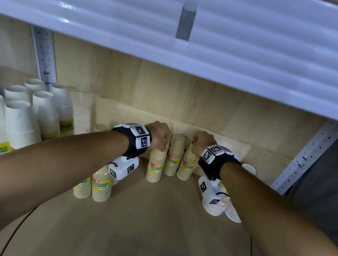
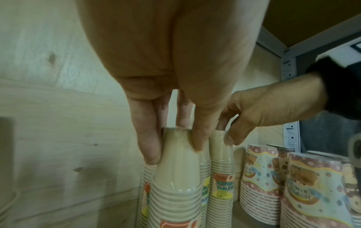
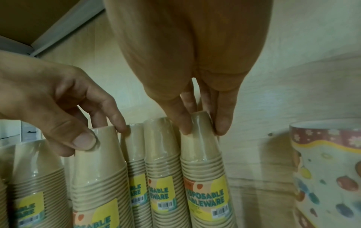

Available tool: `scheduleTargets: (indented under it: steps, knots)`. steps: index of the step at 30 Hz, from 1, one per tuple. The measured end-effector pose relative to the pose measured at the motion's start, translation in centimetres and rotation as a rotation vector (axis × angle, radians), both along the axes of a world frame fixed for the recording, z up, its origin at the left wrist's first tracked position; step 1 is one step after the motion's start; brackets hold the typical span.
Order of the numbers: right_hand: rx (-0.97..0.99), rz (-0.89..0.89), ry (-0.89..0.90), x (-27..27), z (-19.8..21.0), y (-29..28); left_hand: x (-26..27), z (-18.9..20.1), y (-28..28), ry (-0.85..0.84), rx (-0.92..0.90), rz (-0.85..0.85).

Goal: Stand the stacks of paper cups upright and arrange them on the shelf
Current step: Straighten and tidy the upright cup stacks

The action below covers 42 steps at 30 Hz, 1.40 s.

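Left hand (image 1: 159, 136) pinches top of one upright tan cup stack (image 1: 155, 165) on shelf (image 1: 170, 227); right hand (image 1: 202, 143) pinches neighbouring tan stack (image 1: 186, 167); third stack (image 1: 174, 157) between.

plain stacks (image 1: 20, 124) left, printed stacks (image 1: 221, 204) right — shelf (image 1: 159, 226)

Kraft paper cup stacks (image 3: 203, 169) (glossy film wrap); matt wood shelf (image 1: 148, 224).

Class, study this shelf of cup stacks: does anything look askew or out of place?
Only slightly: the brown stack pinched by the right hand leans left toward its neighbours instead of standing straight. The left hand pinches another brown stack, which looks upright.
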State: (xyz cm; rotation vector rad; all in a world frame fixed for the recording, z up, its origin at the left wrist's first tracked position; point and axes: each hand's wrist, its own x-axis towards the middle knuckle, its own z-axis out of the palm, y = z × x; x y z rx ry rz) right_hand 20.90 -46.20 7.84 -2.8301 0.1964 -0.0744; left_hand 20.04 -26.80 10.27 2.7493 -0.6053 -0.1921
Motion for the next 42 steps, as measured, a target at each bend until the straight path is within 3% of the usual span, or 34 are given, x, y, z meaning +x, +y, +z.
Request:
scheduleTargets:
  steps: [13,24,34,42]
  knots:
    - [0.006,0.025,-0.056,-2.8,2.7,0.4,-1.6,3.2,1.6,-0.039,0.007,0.021]
    - [0.051,0.226,-0.163,-5.5,5.6,8.7,-5.3,7.3,9.1,-0.034,0.034,0.177]
    - [0.108,0.437,0.036,-7.7,3.8,18.1,-8.5,6.3,15.2,-0.01,0.106,0.277]
    - [0.096,0.515,0.103,-8.6,2.5,21.1,-9.9,3.0,16.7,0.044,0.189,0.146]
